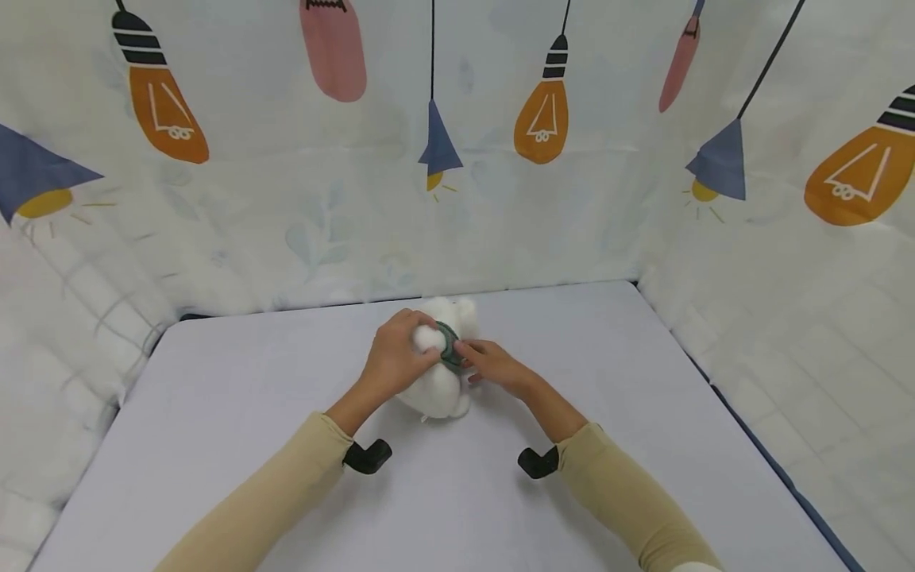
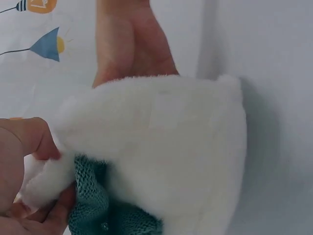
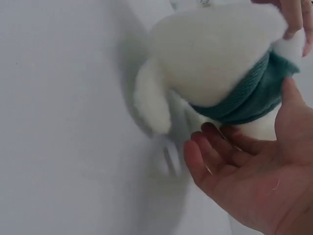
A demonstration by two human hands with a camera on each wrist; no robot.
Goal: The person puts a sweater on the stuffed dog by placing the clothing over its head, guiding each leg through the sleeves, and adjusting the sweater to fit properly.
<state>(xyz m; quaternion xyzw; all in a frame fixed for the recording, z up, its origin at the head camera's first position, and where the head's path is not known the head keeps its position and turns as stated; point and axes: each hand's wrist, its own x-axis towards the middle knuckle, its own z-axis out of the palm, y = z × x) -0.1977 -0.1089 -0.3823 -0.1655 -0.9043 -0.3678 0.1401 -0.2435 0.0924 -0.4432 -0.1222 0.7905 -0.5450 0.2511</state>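
A white plush toy (image 1: 436, 393) wears a teal knitted garment (image 1: 450, 345) around its middle. My left hand (image 1: 396, 353) grips a white rounded part of the toy beside the knit, thumb and fingers on either side of it. From the right, my right hand (image 1: 500, 367) holds the knit. In the right wrist view, the right thumb (image 3: 289, 93) lies on the knit's edge while the other fingers curve beneath it. The toy's fluffy body (image 2: 181, 137) covers most of the left wrist view and hides the right fingers there.
The toy is over the far middle of a white-covered table (image 1: 250, 381). Behind and beside the table hang pale curtains (image 1: 400, 230) printed with lamps and bulbs. Black wrist-camera pieces (image 1: 368, 457) jut inward from both sleeves.
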